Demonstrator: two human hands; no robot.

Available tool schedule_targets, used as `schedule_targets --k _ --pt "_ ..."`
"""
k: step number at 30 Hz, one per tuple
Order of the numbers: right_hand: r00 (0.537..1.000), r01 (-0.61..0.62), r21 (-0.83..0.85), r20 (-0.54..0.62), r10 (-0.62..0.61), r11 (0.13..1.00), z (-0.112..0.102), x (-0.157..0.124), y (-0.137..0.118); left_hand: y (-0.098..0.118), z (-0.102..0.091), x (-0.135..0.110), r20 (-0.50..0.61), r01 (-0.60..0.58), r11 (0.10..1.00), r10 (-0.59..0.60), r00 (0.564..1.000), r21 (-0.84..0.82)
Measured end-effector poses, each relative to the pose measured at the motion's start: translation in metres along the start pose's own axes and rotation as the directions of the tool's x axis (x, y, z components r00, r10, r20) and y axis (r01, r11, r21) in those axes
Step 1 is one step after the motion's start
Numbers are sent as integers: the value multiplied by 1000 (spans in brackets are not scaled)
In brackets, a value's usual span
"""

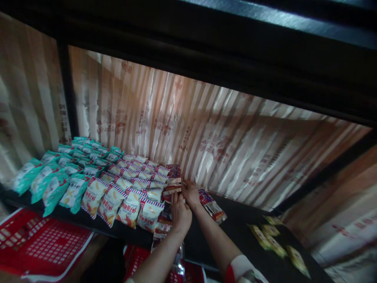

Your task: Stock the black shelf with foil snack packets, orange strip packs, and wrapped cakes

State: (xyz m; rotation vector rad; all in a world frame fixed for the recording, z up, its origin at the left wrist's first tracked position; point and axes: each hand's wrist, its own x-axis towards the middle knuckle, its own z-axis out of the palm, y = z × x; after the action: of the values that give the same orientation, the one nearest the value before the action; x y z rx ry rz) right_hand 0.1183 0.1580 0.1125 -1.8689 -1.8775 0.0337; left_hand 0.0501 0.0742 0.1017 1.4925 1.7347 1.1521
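Note:
My left hand (180,215) reaches over a column of dark red-brown snack packets (174,175) on the black shelf. Its fingers are bent together at the front edge of one packet. From the right, my right hand (191,194) closes its fingers on the side of the same packet, close to the left fingertips. White snack bags with striped tops (130,206) stand in rows just left of my hands. Another dark red packet (212,206) lies apart, right of my right wrist. My left forearm partly covers more packets below.
Teal snack bags (73,192) fill the shelf's left end. Several yellow-green packets (272,239) lie scattered at the right. Red baskets (44,245) sit below the front edge. A dark upper shelf (206,59) hangs overhead, and a pleated sheet (235,145) backs the shelf.

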Motion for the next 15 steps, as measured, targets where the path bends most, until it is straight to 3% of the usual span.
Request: schedule_targets --k 6,15 --pt "997 -74 46 7 74 996 -19 -30 23 6 17 -28 9 -52 998 52 999 -17" --pt "967 -243 18 80 241 970 -26 -84 71 18 31 -79 242 -42 997 26 970 61"
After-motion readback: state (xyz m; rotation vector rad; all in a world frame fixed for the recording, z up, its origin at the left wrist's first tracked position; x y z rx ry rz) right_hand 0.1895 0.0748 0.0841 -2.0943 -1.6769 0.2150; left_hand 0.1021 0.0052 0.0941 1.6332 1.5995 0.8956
